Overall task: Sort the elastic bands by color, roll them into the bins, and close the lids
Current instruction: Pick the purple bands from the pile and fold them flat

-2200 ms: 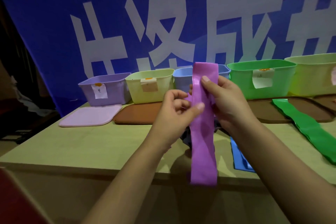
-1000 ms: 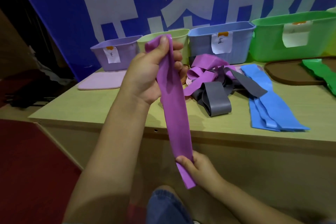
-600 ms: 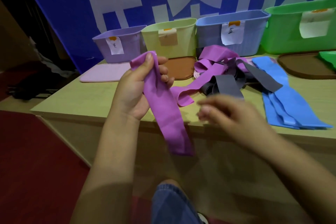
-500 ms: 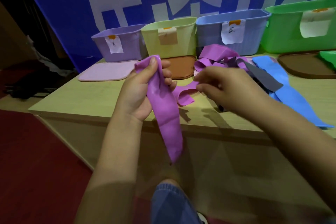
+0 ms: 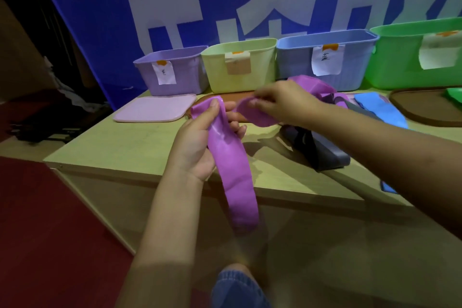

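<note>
My left hand (image 5: 200, 144) grips the top of a purple elastic band (image 5: 235, 177) that hangs down past the table's front edge. My right hand (image 5: 282, 101) pinches the end of a second purple band (image 5: 257, 114) lifted from the pile. More purple band (image 5: 312, 86) lies behind that hand, grey bands (image 5: 322, 151) under my right forearm, blue bands (image 5: 380, 110) to the right. Open bins stand in a row at the back: purple (image 5: 172, 71), yellow-green (image 5: 240, 66), blue (image 5: 325, 57), green (image 5: 420, 52).
A lilac lid (image 5: 155, 107) lies flat in front of the purple bin. A brown lid (image 5: 425, 107) lies at the right, another partly hidden behind my hands. A green band (image 5: 455, 94) shows at the right edge. The wooden table (image 5: 120, 142) ends near me; red floor lies left.
My right hand let go of the hanging band's lower end, came up over the table and took hold of a second purple band. The left hand kept its grip on the first band.
</note>
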`<act>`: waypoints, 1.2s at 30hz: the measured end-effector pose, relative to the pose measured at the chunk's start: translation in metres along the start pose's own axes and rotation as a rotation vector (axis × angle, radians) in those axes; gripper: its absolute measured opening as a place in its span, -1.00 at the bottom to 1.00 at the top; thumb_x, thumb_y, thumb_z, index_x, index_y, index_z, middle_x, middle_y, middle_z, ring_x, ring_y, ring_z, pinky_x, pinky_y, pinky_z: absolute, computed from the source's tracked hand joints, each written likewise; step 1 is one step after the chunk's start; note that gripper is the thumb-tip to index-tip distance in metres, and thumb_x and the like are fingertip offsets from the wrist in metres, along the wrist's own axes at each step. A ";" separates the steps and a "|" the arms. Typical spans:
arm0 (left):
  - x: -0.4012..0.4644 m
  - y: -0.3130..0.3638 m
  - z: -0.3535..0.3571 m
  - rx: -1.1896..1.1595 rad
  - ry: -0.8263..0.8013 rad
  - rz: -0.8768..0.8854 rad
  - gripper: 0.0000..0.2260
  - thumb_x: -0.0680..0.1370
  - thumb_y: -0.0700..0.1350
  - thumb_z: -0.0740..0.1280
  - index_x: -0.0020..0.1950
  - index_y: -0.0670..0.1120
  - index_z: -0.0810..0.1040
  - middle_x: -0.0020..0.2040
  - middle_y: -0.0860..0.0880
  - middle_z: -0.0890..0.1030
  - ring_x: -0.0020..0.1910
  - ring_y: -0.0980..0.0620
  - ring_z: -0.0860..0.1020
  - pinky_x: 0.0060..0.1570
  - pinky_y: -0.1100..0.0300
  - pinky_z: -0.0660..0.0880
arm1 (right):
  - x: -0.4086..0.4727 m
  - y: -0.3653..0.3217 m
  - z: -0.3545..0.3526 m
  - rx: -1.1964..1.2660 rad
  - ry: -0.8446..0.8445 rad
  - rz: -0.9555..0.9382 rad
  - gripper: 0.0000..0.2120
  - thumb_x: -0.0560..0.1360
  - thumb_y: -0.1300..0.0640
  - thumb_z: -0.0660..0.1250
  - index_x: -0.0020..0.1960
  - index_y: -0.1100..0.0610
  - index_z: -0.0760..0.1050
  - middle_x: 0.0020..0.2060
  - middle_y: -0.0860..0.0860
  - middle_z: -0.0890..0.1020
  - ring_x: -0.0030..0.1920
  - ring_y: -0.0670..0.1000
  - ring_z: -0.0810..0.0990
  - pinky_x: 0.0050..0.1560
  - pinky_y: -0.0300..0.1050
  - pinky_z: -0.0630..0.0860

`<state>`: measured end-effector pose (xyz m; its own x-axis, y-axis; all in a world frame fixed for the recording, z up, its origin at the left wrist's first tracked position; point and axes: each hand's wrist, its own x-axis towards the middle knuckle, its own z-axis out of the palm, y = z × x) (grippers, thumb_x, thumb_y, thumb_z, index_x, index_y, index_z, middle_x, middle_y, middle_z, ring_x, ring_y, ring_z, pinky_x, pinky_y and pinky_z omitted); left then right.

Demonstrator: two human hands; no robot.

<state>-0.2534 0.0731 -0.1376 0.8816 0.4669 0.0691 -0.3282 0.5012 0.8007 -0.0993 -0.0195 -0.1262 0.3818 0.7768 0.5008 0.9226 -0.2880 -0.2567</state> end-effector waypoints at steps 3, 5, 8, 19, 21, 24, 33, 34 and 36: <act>0.009 0.006 0.005 -0.016 0.015 0.044 -0.77 0.62 -0.12 0.17 -0.07 -0.24 0.52 -0.42 -0.03 0.50 -0.46 0.11 0.47 -0.30 0.23 0.55 | 0.021 -0.003 -0.027 0.175 0.163 0.131 -0.73 0.58 0.01 0.23 0.00 0.18 0.60 -0.24 0.08 0.59 -0.23 0.02 0.49 -0.28 -0.14 0.28; 0.013 0.009 0.009 -0.032 0.048 0.093 -0.79 0.61 -0.13 0.20 -0.08 -0.24 0.52 -0.42 -0.03 0.51 -0.46 0.10 0.48 -0.32 0.22 0.56 | 0.034 -0.007 -0.045 0.306 0.212 0.215 -0.74 0.57 0.00 0.25 -0.04 0.15 0.61 -0.31 0.03 0.57 -0.31 -0.04 0.49 -0.29 -0.17 0.36; 0.016 0.009 0.014 -0.061 0.090 0.113 -0.78 0.59 -0.09 0.25 -0.07 -0.24 0.52 -0.41 -0.04 0.51 -0.45 0.09 0.50 -0.32 0.20 0.56 | 0.041 -0.018 -0.068 0.562 0.275 0.320 -0.76 0.53 0.03 0.31 -0.11 0.19 0.62 -0.38 0.03 0.54 -0.36 -0.07 0.46 -0.28 -0.17 0.38; -0.006 0.004 0.035 -0.068 0.095 0.145 -0.50 0.46 0.21 0.33 0.06 -0.23 0.54 0.04 -0.21 0.56 0.07 -0.15 0.53 0.30 -0.11 0.37 | -0.039 -0.059 -0.056 1.135 0.150 0.397 -0.62 0.39 0.07 0.40 -0.10 0.43 0.54 -0.14 0.38 0.61 -0.23 0.12 0.48 -0.16 0.21 0.51; -0.014 0.000 0.036 0.057 0.101 0.143 -0.38 0.37 0.15 0.46 0.24 -0.25 0.49 0.20 -0.26 0.56 0.20 -0.23 0.53 0.28 -0.19 0.40 | -0.064 -0.061 -0.040 1.123 0.166 0.369 -0.69 0.46 0.10 0.39 -0.10 0.39 0.56 -0.24 0.24 0.58 -0.25 0.07 0.46 -0.20 0.02 0.41; -0.024 -0.014 0.037 0.177 0.160 0.221 -0.67 0.42 -0.15 0.42 0.14 -0.24 0.54 -0.03 -0.18 0.65 -0.02 -0.14 0.63 0.06 -0.04 0.57 | -0.095 -0.061 -0.023 1.108 0.150 0.351 -0.68 0.47 0.03 0.37 -0.11 0.33 0.56 -0.29 0.18 0.53 -0.27 0.02 0.45 -0.24 -0.08 0.38; -0.041 -0.045 0.046 0.491 -0.020 0.351 -0.77 0.36 -0.36 0.44 -0.08 -0.08 0.62 -0.19 0.03 0.69 -0.15 0.09 0.64 -0.12 0.22 0.57 | -0.113 -0.043 -0.027 1.190 0.395 0.436 -0.52 0.47 -0.09 0.35 -0.05 0.39 0.48 -0.14 0.47 0.51 -0.17 0.05 0.45 -0.19 -0.02 0.39; -0.041 -0.048 0.047 0.483 -0.022 0.332 -0.78 0.36 -0.35 0.44 -0.07 -0.09 0.62 -0.17 0.00 0.69 -0.14 0.06 0.64 -0.10 0.19 0.57 | -0.112 -0.041 -0.025 1.204 0.425 0.443 -0.58 0.47 0.00 0.36 -0.03 0.41 0.48 -0.10 0.50 0.50 -0.15 0.07 0.44 -0.17 0.02 0.37; -0.040 -0.052 0.048 0.457 -0.009 0.286 -0.82 0.37 -0.27 0.44 -0.04 -0.12 0.63 -0.14 -0.06 0.69 -0.12 0.01 0.64 -0.08 0.17 0.57 | -0.112 -0.037 -0.022 1.209 0.458 0.462 -0.67 0.47 0.07 0.36 -0.07 0.38 0.52 -0.18 0.45 0.53 -0.19 0.06 0.44 -0.19 -0.02 0.38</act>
<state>-0.2558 -0.0062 -0.1535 0.7819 0.5314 0.3259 -0.3766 -0.0140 0.9263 -0.1750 -0.1078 -0.1550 0.8398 0.4240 0.3391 0.1759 0.3785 -0.9087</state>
